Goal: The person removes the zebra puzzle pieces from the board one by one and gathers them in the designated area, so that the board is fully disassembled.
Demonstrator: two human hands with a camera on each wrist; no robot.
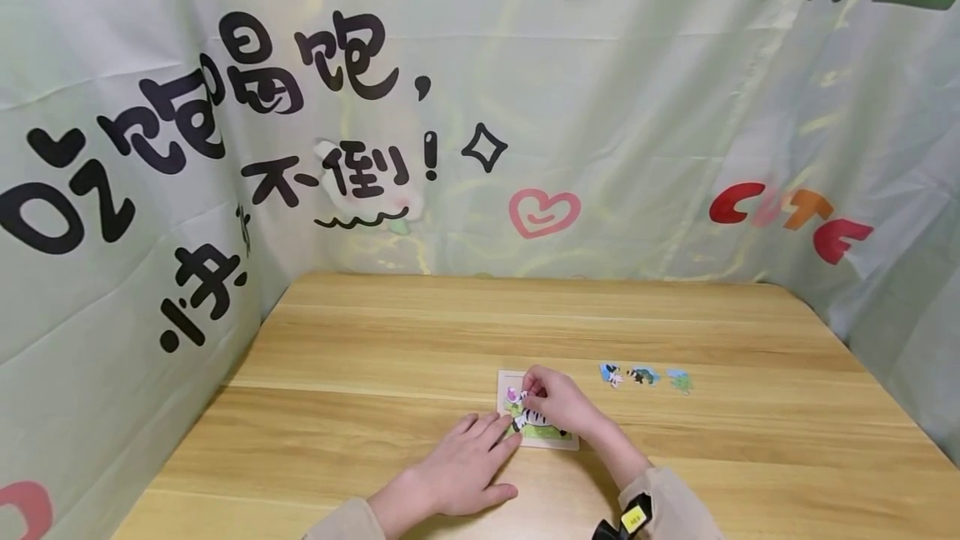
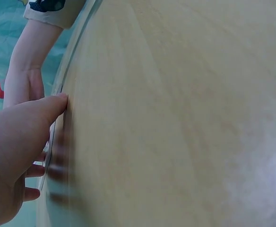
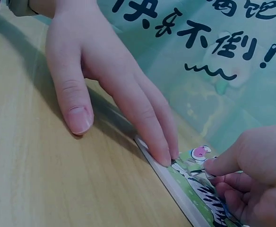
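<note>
A small puzzle board (image 1: pixel 551 443) with a pale frame and a zebra on green grass lies on the table. My left hand (image 1: pixel 468 467) is spread flat, its fingertips on the board's left side. In the right wrist view the index and middle fingertips of that left hand (image 3: pixel 124 90) press the board near its edge. Above the board, my right hand (image 1: pixel 564 402) pinches a small puzzle piece (image 3: pixel 202 174) between thumb and curled fingers, low over the zebra picture. The fingers hide most of this piece. The left wrist view shows no board, only the left hand's thumb side.
Right of the board lie three loose puzzle pieces in a row: a blue one with a black-and-white figure (image 1: pixel 611 374), a dark-and-green one (image 1: pixel 643 375) and a green one (image 1: pixel 680 381). The wooden table (image 1: pixel 375 340) meets printed curtains (image 1: pixel 637 148) at back and sides.
</note>
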